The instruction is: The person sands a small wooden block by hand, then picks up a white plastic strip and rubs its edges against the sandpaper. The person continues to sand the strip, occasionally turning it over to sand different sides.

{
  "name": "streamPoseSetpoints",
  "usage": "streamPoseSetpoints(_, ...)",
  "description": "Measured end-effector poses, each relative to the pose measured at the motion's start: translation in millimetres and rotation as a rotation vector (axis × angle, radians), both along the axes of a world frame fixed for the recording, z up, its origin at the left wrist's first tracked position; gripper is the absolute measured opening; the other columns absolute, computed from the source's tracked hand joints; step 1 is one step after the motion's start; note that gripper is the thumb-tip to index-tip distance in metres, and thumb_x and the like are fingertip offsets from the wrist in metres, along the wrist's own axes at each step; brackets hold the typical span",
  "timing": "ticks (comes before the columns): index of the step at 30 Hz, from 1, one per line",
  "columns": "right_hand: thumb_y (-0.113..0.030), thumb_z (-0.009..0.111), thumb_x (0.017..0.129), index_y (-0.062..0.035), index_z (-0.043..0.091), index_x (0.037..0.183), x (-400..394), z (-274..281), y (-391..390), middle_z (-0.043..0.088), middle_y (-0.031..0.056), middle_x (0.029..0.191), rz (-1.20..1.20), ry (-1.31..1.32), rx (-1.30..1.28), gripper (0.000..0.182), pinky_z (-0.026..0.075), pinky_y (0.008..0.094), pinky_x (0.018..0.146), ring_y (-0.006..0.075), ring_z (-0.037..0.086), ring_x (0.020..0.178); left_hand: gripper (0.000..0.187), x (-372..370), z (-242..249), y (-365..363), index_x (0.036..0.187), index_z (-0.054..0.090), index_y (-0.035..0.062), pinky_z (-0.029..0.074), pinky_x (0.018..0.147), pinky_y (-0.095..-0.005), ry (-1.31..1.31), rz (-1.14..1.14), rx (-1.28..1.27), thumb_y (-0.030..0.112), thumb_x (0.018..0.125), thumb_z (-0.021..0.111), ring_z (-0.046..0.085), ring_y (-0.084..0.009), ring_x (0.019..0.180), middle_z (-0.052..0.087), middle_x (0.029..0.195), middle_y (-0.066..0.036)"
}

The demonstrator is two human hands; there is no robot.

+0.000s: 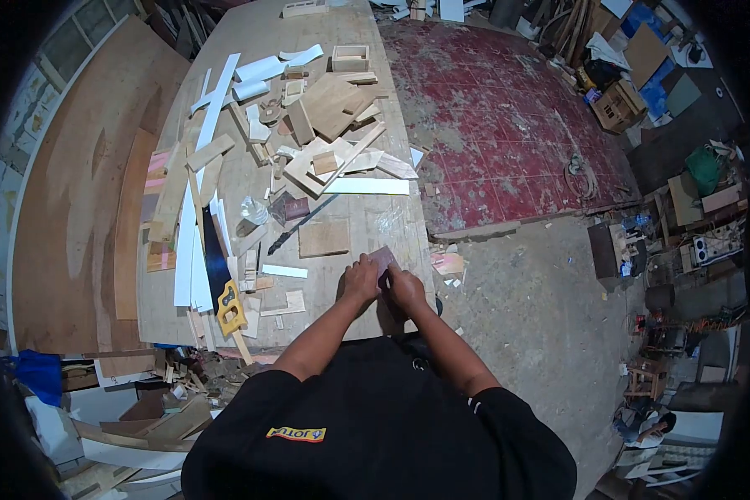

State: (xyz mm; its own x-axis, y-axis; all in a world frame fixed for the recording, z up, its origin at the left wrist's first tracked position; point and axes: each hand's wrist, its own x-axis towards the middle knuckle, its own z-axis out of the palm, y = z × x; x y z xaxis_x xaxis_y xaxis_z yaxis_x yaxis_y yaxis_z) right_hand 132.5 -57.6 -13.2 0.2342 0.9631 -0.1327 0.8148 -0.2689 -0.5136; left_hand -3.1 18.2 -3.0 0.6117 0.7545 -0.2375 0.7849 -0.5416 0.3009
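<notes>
A small reddish-brown sheet that looks like sandpaper (382, 257) is between my two hands, near the table's front right corner. My left hand (361, 280) has its fingers curled over the sheet's left side. On the other side, my right hand (406, 289) is closed with its thumb and fingers at the sheet's right edge. Just left of them a flat square wooden board (324, 238) lies on the workbench (354, 317). Another dark reddish piece (296, 208) lies farther back, beside a long dark strip (302, 225).
A handsaw with a yellow handle (231, 308) lies at the left among long white strips (193, 250). Wood offcuts and a small wooden box (350, 57) cover the far part. A large plywood sheet (75, 200) leans at left; red tiled flooring (500, 125) lies right.
</notes>
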Motion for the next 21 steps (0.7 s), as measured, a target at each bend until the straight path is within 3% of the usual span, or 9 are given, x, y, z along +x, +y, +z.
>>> streamPoseSetpoints(8,-0.021,0.056,0.085,-0.0089,0.06,0.109,-7,17,-11,0.067,0.0225,0.085,-0.007,0.001,-0.095,0.027,0.052,0.0514,0.071,0.0429,0.065,0.08,0.078,1,-4,2,0.127,0.052,0.0082,0.048,0.086,-0.0485,0.016,0.0,0.006,0.031,0.06,0.085,0.059,-0.0346,0.105,0.048,0.121,-0.017)
streamPoseSetpoints(11,-0.019,0.055,0.086,-0.0088,0.06,0.115,-4,28,-24,0.068,0.0202,0.093,-0.011,0.003,-0.222,0.031,0.054,0.0476,0.073,0.0369,0.067,0.089,0.078,1,-4,4,0.127,0.051,0.0079,0.048,0.085,-0.0487,0.019,0.0,-0.013,0.032,0.06,0.085,0.059,-0.0347,0.105,0.048,0.12,-0.017)
streamPoseSetpoints(14,-0.021,0.057,0.085,-0.0061,0.061,0.114,8,36,-14,0.069,0.0195,0.098,0.149,-0.084,-0.448,0.032,0.054,0.0469,0.076,0.0365,0.067,0.091,0.076,0,-3,0,0.125,0.053,0.0077,0.047,0.085,-0.049,0.0,0.003,-0.007,0.031,0.06,0.085,0.059,-0.035,0.105,0.048,0.12,-0.017)
streamPoseSetpoints(16,-0.02,0.058,0.084,-0.0039,0.062,0.112,17,41,4,0.069,0.0187,0.098,0.461,-0.168,-0.715,0.033,0.055,0.0463,0.077,0.0359,0.067,0.092,0.075,2,1,2,0.124,0.054,0.0077,0.047,0.085,-0.0492,-0.013,0.01,0.013,0.031,0.06,0.085,0.059,-0.0352,0.104,0.049,0.119,-0.017)
streamPoseSetpoints(20,-0.017,0.058,0.083,-0.0025,0.06,0.116,11,45,32,0.069,0.0202,0.093,0.241,-0.061,-0.592,0.036,0.055,0.0485,0.075,0.0374,0.068,0.088,0.069,1,-10,3,0.124,0.053,0.008,0.047,0.085,-0.0498,0.019,0.002,-0.001,0.025,0.063,0.082,0.059,-0.0351,0.104,0.049,0.119,-0.018)
streamPoseSetpoints(21,-0.016,0.057,0.083,-0.0028,0.058,0.118,7,34,37,0.069,0.021,0.091,0.14,-0.065,-0.389,0.037,0.054,0.0495,0.074,0.0385,0.068,0.087,0.068,1,-16,3,0.124,0.053,0.0082,0.047,0.085,-0.0496,0.018,0.005,0.013,0.022,0.064,0.08,0.06,-0.035,0.104,0.049,0.118,-0.018)
